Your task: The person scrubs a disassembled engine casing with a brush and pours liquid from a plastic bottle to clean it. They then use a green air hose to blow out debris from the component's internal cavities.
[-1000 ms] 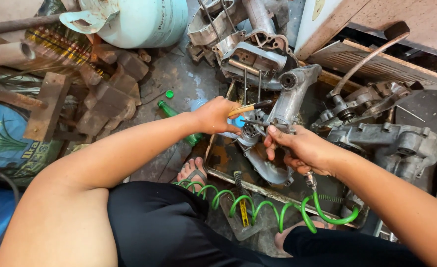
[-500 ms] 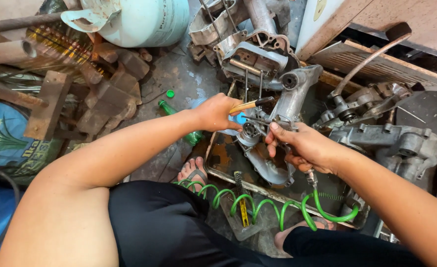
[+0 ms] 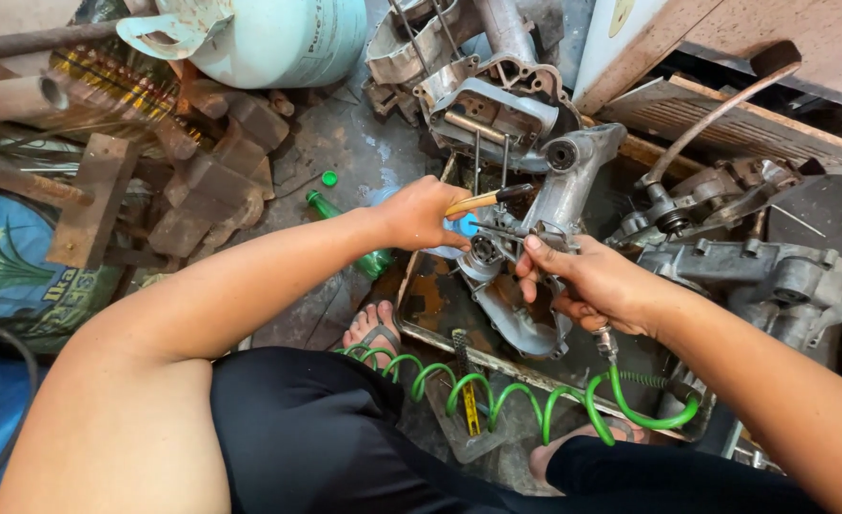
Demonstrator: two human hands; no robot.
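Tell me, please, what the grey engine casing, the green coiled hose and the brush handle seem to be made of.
Grey engine casing: probably cast aluminium, dull grey and matt, with dark grime in the hollows.
Green coiled hose: likely plastic, glossy and slightly translucent, keeping its spiral.
Brush handle in the left hand: seems wood, light tan; the grain is too small to tell.
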